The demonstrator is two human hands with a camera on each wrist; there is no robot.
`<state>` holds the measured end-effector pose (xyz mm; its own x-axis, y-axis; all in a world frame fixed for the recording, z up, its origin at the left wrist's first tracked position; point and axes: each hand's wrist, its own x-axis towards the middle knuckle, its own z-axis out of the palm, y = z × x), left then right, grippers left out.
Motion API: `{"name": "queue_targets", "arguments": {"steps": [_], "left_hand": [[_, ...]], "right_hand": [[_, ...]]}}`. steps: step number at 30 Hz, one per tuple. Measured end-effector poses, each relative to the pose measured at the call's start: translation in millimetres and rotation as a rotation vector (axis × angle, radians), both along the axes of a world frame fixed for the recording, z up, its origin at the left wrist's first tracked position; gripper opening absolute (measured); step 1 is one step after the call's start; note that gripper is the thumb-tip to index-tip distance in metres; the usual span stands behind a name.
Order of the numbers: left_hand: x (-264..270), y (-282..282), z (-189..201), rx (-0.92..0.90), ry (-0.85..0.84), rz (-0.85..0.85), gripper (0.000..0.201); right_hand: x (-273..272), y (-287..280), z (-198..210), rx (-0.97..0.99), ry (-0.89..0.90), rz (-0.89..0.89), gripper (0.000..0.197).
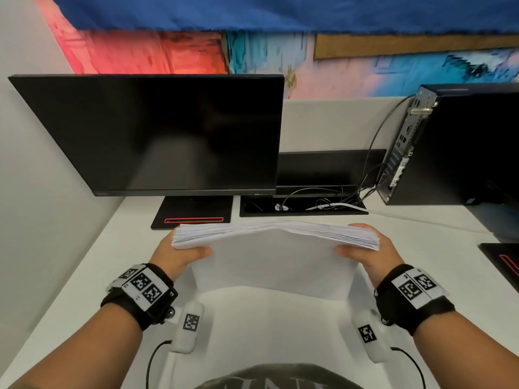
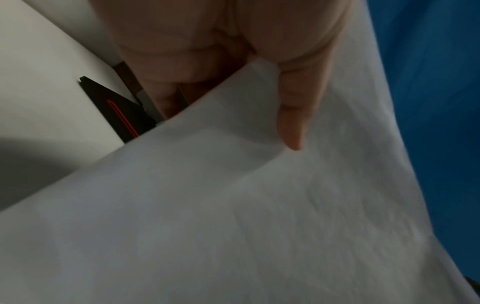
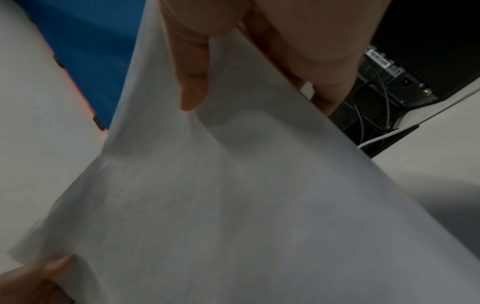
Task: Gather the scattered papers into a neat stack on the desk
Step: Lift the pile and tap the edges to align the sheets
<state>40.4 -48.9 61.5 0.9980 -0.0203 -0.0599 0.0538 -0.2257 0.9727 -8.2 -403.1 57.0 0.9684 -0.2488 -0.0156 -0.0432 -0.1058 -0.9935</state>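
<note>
The papers (image 1: 273, 259) are already gathered into one thick bundle, held up on edge between the two hands, with the long axis running straight across from the left hand (image 1: 179, 252) to the right hand (image 1: 370, 255). That is the relation the next move seems to hinge on: the bundle spans the gap evenly, neither hand nearer than the other, each one clasping a short side near the top.

In both wrist views the thumb lies flat on the near face of the sheets, with the fingers wrapped round behind — so each hand is grasping the bundle, not merely steadying it.

From the hands, the sheets hang downward toward the desk (image 1: 84, 276); whether the lower edge touches the desktop or floats just above it cannot be told. The upper edge fans a little, the leaves not quite flush.

Judging from this, the step in hand is squaring up — probably tapping the lower edge on the desk, then laying the bundle flat. Beyond the hands stands a dark monitor (image 1: 157, 133).
</note>
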Motion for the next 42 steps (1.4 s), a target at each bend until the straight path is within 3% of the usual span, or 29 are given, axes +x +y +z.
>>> {"name": "queue_targets", "arguments": {"steps": [3, 4, 6, 8, 14, 17, 20, 21, 24, 27, 29, 32, 34, 36, 38, 41, 42], "left_hand": [[-0.1, -3.5, 0.3, -0.151, -0.008, -0.049, 0.095], [-0.4, -5.5, 1.3, -0.198, -0.013, -0.034, 0.092], [-1.1, -10.5, 4.5, -0.264, -0.021, 0.016, 0.065], [0.3, -14.0, 6.9, -0.279, -0.012, 0.073, 0.048], [4.0, -15.8, 8.4, -0.300, 0.003, 0.129, 0.031], [2.3, -12.9, 9.8, -0.304, -0.003, 0.108, 0.033], [1.1, -14.4, 12.2, -0.293, -0.009, 0.120, 0.018], [1.3, -15.2, 12.2, -0.289, -0.007, 0.122, 0.018], [2.8, -16.8, 11.1, -0.235, -0.018, 0.126, 0.042], [3.7, -19.5, 8.7, -0.167, -0.034, 0.061, 0.060], [3.6, -22.1, 6.1, -0.123, -0.003, 0.096, 0.052], [2.5, -20.0, 5.1, -0.099, 0.020, 0.154, 0.035], [0.7, -15.4, 7.0, -0.103, 0.009, 0.113, 0.032], [-0.8, -12.1, 9.0, -0.059, -0.024, 0.051, 0.028], [-0.4, -8.6, 8.0, -0.016, -0.022, 0.032, 0.036], [0.8, -7.5, 9.4, -0.002, -0.010, 0.059, 0.046], [1.9, -8.5, 11.3, 0.082, -0.018, 0.146, 0.053]], "right_hand": [[2.2, 3.0, 4.7, 0.039, -0.026, 0.009, 0.035], [2.7, 4.2, 5.0, 0.056, -0.031, 0.010, 0.034], [2.8, 7.4, 6.0, 0.114, -0.030, 0.005, 0.032], [4.0, 9.7, 4.1, 0.156, -0.032, -0.045, 0.042], [8.1, 14.0, 5.1, 0.135, -0.030, -0.175, 0.039], [12.1, 12.5, 6.0, 0.121, -0.028, -0.201, 0.025], [18.1, 10.7, 7.9, 0.090, 0.003, -0.245, 0.017], [19.4, 10.9, 8.8, 0.084, 0.015, -0.257, 0.015], [17.1, 12.3, 13.5, 0.085, 0.012, -0.202, 0.016], [10.5, 9.8, 12.8, 0.115, 0.018, -0.030, 0.040], [7.1, 8.2, 10.6, 0.123, 0.057, -0.026, 0.042], [1.1, 6.5, 12.8, 0.119, 0.038, -0.059, 0.019], [-4.4, 3.4, 15.0, 0.122, -0.008, -0.050, 0.018], [-9.3, -0.1, 13.4, 0.156, -0.022, -0.012, 0.036], [-11.4, -0.8, 7.5, 0.125, 0.008, 0.015, 0.061], [-13.4, 7.9, 9.1, 0.122, 0.007, -0.008, 0.023], [-14.1, 11.4, 13.0, 0.130, -0.002, -0.033, 0.018]]}}
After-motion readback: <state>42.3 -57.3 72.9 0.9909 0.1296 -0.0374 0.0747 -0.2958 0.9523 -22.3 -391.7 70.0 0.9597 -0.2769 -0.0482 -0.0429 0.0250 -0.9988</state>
